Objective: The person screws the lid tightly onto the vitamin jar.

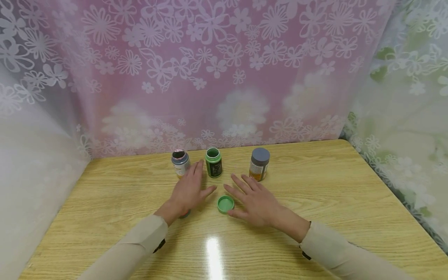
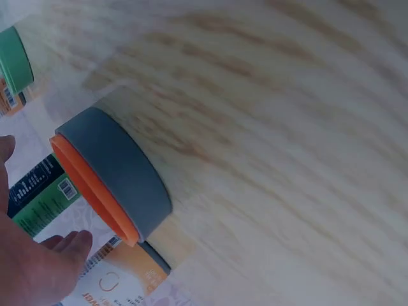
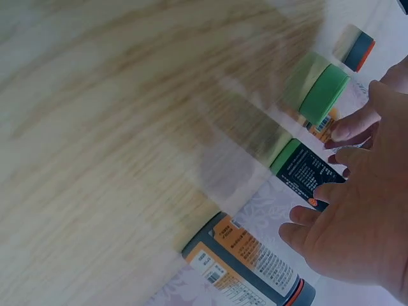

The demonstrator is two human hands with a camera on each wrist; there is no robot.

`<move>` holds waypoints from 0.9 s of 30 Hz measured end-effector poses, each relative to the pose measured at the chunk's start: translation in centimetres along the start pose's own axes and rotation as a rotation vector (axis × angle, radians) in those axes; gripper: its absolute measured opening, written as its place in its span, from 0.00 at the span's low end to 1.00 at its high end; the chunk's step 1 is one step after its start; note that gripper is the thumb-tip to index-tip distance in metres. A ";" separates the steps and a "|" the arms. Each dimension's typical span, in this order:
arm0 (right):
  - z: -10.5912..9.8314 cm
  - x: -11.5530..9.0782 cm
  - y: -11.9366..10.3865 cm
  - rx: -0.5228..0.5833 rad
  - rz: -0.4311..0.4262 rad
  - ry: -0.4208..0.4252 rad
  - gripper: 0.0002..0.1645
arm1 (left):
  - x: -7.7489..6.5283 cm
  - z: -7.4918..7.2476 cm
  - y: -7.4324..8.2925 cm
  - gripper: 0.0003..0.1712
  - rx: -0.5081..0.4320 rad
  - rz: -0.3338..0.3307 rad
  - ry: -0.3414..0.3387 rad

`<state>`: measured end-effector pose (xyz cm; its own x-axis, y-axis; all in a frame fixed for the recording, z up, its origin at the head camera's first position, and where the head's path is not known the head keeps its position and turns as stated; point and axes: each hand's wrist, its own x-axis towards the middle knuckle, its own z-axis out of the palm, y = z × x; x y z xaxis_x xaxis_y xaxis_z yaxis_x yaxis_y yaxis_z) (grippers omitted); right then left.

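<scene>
My left hand (image 1: 189, 190) has its fingers stretched out and hovers beside the open grey jar (image 1: 180, 162), partly covering it; whether they touch is unclear. Below that wrist, mostly hidden in the head view, lies a grey lid (image 2: 121, 172) with an orange inner rim. An uncapped green jar (image 1: 214, 165) stands between the hands, towards the back. With fingers spread and nothing held, my right hand (image 1: 257, 204) is over the table next to the green lid (image 1: 225, 204), which lies hollow side up. Just beyond its fingertips stands a capped dark grey jar (image 1: 259, 163).
The wooden table (image 1: 315, 175) carries all the jars and lids. A pink floral curtain (image 1: 224, 77) hangs behind its back edge, with pale fabric (image 1: 402, 116) at the right side and more at the left. Light reflects off the table's front.
</scene>
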<state>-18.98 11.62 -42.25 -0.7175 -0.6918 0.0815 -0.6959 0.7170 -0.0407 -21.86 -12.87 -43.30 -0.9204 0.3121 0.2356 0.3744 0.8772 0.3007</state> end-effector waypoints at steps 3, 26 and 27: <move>0.1 0.0 -0.1 0.020 0.003 -0.016 0.44 | 0.6 0.2 0.1 0.54 -0.143 -0.068 -0.040; -0.4 0.6 -0.4 0.115 -0.010 -0.050 0.40 | 5.1 1.5 0.1 0.45 -0.903 -0.436 -0.016; -0.4 0.6 -0.4 0.122 -0.010 -0.054 0.40 | 5.2 1.4 0.0 0.44 -0.897 -0.437 -0.022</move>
<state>-19.17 10.94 -41.81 -0.7088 -0.7048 0.0293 -0.6993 0.6966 -0.1608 -26.77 -10.73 -43.40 -0.9962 0.0420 -0.0769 -0.0596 0.3191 0.9458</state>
